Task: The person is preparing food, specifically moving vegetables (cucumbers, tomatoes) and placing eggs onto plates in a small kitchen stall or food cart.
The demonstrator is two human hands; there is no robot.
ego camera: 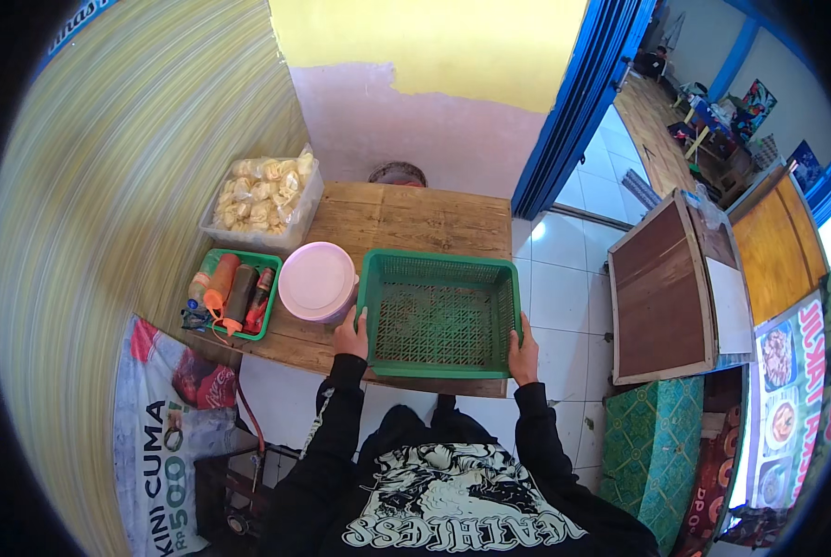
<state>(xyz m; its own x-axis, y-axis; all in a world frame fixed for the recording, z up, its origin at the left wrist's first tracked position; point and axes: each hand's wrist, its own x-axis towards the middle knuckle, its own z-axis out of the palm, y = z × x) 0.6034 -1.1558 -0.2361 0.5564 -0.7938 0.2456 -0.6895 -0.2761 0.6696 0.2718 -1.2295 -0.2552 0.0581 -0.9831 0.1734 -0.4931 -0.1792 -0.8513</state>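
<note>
A green plastic basket [443, 372] with lattice sides and bottom is on the wooden table [415, 216], near its front edge. My left hand [351, 337] grips the basket's left side, with the thumb along the rim. On the opposite side, my right hand [524, 351] holds the right wall near the front corner. Nothing lies inside the basket, and the wood shows through its mesh. Just left of it stands a round tub with a pink lid [316, 281], close to my left hand.
Farther left, a small green basket [276, 296] holds several sauce bottles [241, 292]. Behind it, a clear plastic bin [262, 240] is full of small bagged pale food. A wood-framed cabinet [659, 292] stands right, past the tiled floor [558, 299]. A printed banner [165, 404] hangs lower left.
</note>
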